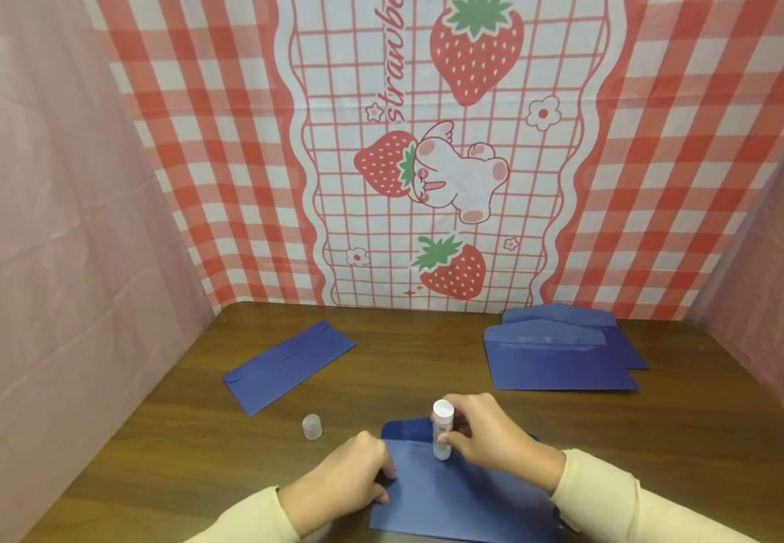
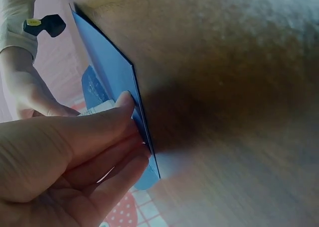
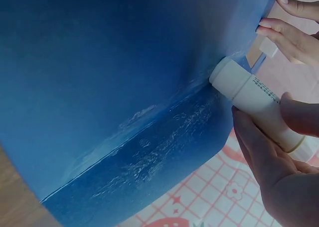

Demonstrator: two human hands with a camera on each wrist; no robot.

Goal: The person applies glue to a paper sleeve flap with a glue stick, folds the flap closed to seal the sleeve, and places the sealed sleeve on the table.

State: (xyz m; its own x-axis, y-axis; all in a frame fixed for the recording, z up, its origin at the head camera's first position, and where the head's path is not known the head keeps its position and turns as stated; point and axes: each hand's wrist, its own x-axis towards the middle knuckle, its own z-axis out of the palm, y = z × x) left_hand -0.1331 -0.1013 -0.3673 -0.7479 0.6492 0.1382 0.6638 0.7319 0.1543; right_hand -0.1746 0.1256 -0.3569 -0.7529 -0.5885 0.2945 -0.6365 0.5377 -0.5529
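Beneath the fingers (image 1: 380, 494) spreads a brown wood-grain table (image 1: 182, 452). Straight beyond them hangs a backdrop cloth (image 1: 338, 188), red-and-white checks flanking a gridded panel printed with strawberries (image 1: 476, 60), small flowers (image 1: 543, 113) and a white animal (image 1: 463, 177), perhaps a rabbit, turned sideways. High above the fingers, red lettering (image 1: 397, 60) runs out of view. Pink hangings (image 1: 59, 188) stand well away to the fingers' left and right.
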